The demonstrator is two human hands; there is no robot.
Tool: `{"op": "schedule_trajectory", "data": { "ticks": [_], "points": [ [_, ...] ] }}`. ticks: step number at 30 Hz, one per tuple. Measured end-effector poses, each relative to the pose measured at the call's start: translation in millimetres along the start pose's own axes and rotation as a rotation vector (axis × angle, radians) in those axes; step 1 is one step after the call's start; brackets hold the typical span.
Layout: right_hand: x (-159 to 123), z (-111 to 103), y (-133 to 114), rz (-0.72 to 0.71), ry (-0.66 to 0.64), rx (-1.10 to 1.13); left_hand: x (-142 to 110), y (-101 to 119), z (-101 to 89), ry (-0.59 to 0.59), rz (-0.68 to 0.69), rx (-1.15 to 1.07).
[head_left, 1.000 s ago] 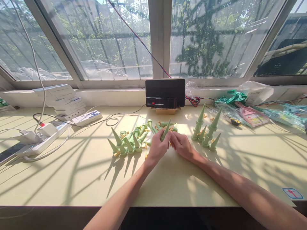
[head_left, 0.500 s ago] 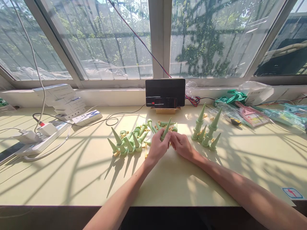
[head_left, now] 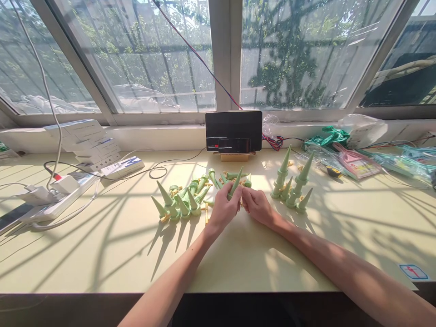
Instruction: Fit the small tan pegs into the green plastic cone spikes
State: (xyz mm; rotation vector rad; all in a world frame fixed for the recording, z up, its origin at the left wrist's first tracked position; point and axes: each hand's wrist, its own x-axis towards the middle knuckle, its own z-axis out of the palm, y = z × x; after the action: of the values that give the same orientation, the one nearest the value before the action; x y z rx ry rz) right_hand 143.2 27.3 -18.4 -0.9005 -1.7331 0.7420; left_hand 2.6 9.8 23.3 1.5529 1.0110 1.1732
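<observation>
My left hand (head_left: 224, 210) is closed round a green plant watering spike (head_left: 236, 182), its pointed end up and tilted to the right. Against it, at the spike's lower part, my right hand (head_left: 256, 203) has its fingers curled together; whatever they pinch is hidden. Several green spikes with yellow valve pieces (head_left: 184, 203) stand and lie in a cluster to the left. Behind my hands, more green and yellow parts (head_left: 235, 175) lie partly covered. On the right, an upright group of green spikes (head_left: 295, 186) includes tall ones and short ones.
A dark tablet (head_left: 233, 122) leans on a small cardboard stand at the window sill. To the left are white boxes (head_left: 93, 143), a power strip (head_left: 59, 200) and loose cables. Plastic-wrapped items (head_left: 361, 164) and a black-and-yellow tool (head_left: 333, 171) lie at the back right.
</observation>
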Motion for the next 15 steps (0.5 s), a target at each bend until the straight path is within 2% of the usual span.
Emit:
{"op": "schedule_trajectory", "data": {
  "ticks": [15],
  "points": [
    [0.7, 0.2, -1.0, 0.009, 0.012, -0.007, -0.2, 2.1, -0.3, -0.003, -0.001, 0.024]
  ]
}}
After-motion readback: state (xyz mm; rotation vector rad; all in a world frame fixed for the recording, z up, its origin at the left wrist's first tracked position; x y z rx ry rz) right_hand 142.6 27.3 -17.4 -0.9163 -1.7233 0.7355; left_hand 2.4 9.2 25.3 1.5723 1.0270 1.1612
